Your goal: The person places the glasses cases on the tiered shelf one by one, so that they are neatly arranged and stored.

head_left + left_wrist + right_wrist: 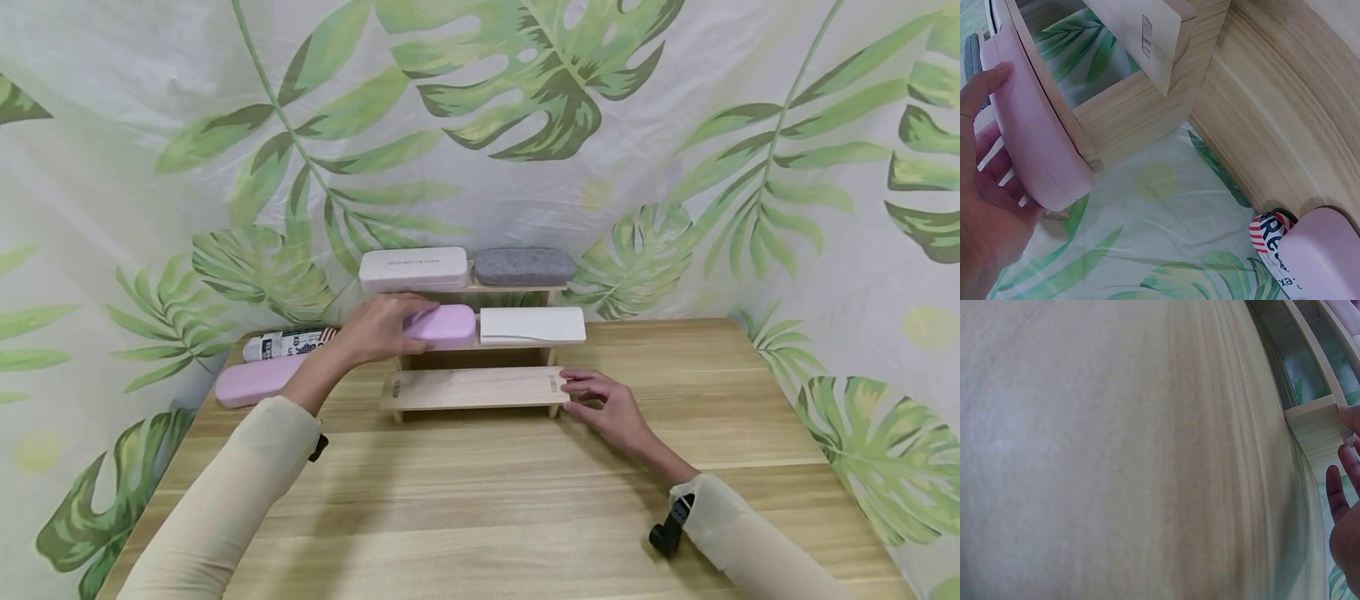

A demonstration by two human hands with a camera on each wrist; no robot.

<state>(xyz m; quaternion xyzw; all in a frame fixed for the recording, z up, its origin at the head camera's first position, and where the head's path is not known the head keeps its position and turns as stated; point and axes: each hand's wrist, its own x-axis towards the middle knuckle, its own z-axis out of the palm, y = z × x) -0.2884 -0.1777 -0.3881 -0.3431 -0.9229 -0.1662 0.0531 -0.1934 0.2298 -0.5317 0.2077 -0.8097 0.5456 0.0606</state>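
Note:
A three-tier wooden rack stands at the back of the table. My left hand grips a pink glasses case at the left of its middle shelf. In the left wrist view the thumb lies on one side of the pink case and the fingers curl round the other. To its right sits a white case with a flap. My right hand holds the right end of the lowest shelf, thumb and fingertips at its edge; in the right wrist view this hand is partly cut off.
The top shelf bears a white lettered case and a grey fabric case. At the table's back left lie another pink case and a patterned case with print. A leaf-print cloth hangs behind the table.

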